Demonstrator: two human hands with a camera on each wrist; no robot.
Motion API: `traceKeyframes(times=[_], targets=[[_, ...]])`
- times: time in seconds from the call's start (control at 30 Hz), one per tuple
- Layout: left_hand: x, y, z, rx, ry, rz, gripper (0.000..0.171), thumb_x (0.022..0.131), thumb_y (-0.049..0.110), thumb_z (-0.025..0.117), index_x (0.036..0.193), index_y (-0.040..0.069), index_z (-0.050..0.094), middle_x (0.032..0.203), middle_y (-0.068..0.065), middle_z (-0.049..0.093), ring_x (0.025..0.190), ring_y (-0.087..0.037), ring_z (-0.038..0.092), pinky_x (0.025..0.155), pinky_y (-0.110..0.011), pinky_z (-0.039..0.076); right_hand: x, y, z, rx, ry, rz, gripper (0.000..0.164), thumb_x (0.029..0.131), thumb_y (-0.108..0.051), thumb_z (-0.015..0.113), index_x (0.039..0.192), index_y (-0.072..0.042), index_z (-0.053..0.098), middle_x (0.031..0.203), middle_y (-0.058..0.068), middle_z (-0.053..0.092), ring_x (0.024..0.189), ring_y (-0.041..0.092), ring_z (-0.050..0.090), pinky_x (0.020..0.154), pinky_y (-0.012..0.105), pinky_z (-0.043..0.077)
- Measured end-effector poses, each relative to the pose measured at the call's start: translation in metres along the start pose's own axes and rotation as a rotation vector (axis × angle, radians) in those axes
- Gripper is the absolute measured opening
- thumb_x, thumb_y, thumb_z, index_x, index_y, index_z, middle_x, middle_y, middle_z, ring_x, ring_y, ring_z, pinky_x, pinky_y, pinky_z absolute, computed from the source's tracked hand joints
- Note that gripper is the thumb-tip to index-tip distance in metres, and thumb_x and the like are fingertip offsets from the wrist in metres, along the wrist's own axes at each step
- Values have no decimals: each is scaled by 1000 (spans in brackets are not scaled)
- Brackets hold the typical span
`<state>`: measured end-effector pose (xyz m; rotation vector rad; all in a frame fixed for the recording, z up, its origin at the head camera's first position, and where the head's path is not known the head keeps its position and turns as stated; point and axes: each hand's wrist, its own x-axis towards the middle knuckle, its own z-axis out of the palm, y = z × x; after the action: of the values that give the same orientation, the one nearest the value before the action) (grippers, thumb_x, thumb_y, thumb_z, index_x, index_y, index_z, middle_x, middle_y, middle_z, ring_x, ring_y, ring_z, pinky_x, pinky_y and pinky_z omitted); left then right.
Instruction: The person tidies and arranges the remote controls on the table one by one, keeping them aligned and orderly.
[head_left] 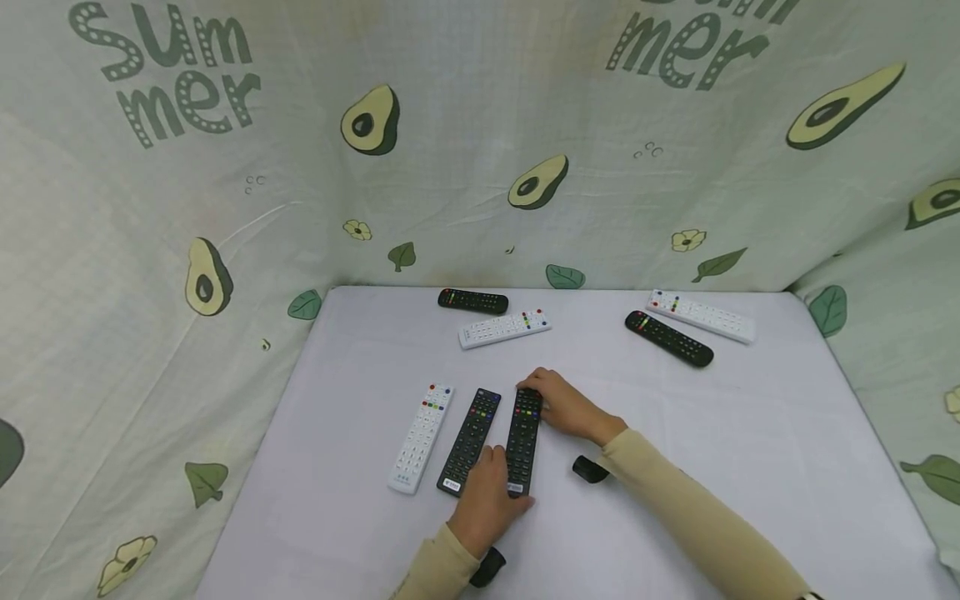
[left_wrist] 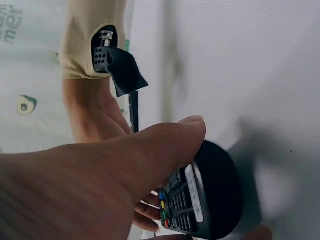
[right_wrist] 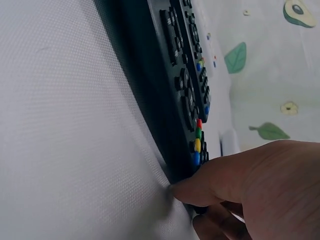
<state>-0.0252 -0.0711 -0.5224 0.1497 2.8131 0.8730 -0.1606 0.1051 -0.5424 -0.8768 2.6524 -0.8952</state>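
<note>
A black remote control [head_left: 522, 442] with coloured buttons lies lengthwise between my two hands. My left hand [head_left: 487, 500] grips its near end, thumb on the right side and fingers on the left; the left wrist view shows the thumb over the end with a white label [left_wrist: 194, 192]. At the far end my right hand [head_left: 566, 404] pinches the remote, and the right wrist view has the thumb [right_wrist: 205, 187] low against its edge. Just left lies a second black remote [head_left: 471, 437], partly behind my left fingers. Beside that is a white remote [head_left: 422, 437].
Farther back lie a black remote [head_left: 473, 301] and a white remote [head_left: 504, 328]. At the back right sit another white remote [head_left: 701, 316] and black remote [head_left: 669, 338]. A printed cloth [head_left: 450, 167] hangs behind the white table [head_left: 315, 517].
</note>
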Motion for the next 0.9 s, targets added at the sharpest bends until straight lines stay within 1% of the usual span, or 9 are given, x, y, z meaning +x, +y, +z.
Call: traceKeyframes(times=[0.1, 0.2, 0.3, 0.37, 0.43, 0.53, 0.6, 0.77, 0.9], targets=[[0, 1, -2, 36, 22, 27, 74, 71, 23, 100, 120, -13, 58, 107, -22, 60, 86, -28, 66, 75, -45, 61, -3, 1, 0, 7, 9, 0, 54, 85, 18, 71, 136, 2, 64, 130, 17, 64, 126, 35, 61, 112, 49, 50], [3, 5, -6, 56, 33, 38, 71, 74, 24, 98, 121, -12, 59, 108, -23, 60, 85, -26, 64, 73, -43, 60, -7, 4, -3, 11, 27, 4, 56, 85, 19, 69, 138, 2, 64, 132, 18, 63, 128, 37, 59, 113, 52, 48], [9, 10, -12, 62, 43, 53, 67, 80, 25, 95, 125, -11, 60, 114, -25, 61, 88, -26, 64, 74, -42, 60, -13, 8, -7, 26, 61, 9, 56, 85, 18, 67, 138, 2, 63, 133, 18, 62, 130, 39, 58, 113, 55, 47], [13, 14, -16, 71, 64, 85, 65, 83, 25, 93, 127, -11, 61, 116, -25, 62, 92, -27, 66, 77, -42, 61, -18, 11, -11, 47, 87, 14, 56, 85, 17, 66, 139, 1, 63, 134, 18, 62, 131, 40, 57, 114, 56, 46], [19, 19, -20, 82, 89, 130, 62, 86, 24, 91, 128, -11, 62, 118, -25, 63, 97, -29, 67, 80, -41, 62, -23, 15, -15, 67, 116, 24, 55, 86, 17, 65, 139, 1, 62, 134, 18, 62, 132, 39, 57, 114, 56, 46], [28, 28, -25, 101, 112, 192, 59, 88, 25, 89, 129, -9, 63, 116, -22, 65, 99, -28, 67, 80, -39, 62, -32, 22, -23, 93, 167, 56, 55, 87, 16, 64, 140, 1, 62, 134, 18, 62, 131, 38, 58, 112, 57, 47], [36, 34, -27, 121, 119, 222, 59, 89, 27, 88, 129, -8, 64, 117, -22, 66, 101, -28, 68, 82, -38, 62, -38, 28, -28, 105, 204, 80, 54, 87, 16, 64, 140, 1, 62, 134, 18, 61, 128, 38, 59, 109, 57, 50], [55, 48, -32, 156, 127, 264, 55, 90, 28, 87, 127, -7, 66, 117, -20, 67, 102, -29, 69, 83, -38, 63, -53, 42, -41, 134, 270, 127, 51, 88, 15, 64, 139, 5, 61, 133, 23, 61, 122, 41, 60, 104, 58, 52], [70, 55, -35, 143, 115, 269, 52, 91, 28, 86, 126, -6, 67, 113, -19, 67, 97, -28, 69, 78, -37, 62, -64, 53, -48, 127, 300, 157, 49, 90, 13, 64, 139, 7, 60, 134, 25, 60, 121, 43, 60, 104, 59, 52]])
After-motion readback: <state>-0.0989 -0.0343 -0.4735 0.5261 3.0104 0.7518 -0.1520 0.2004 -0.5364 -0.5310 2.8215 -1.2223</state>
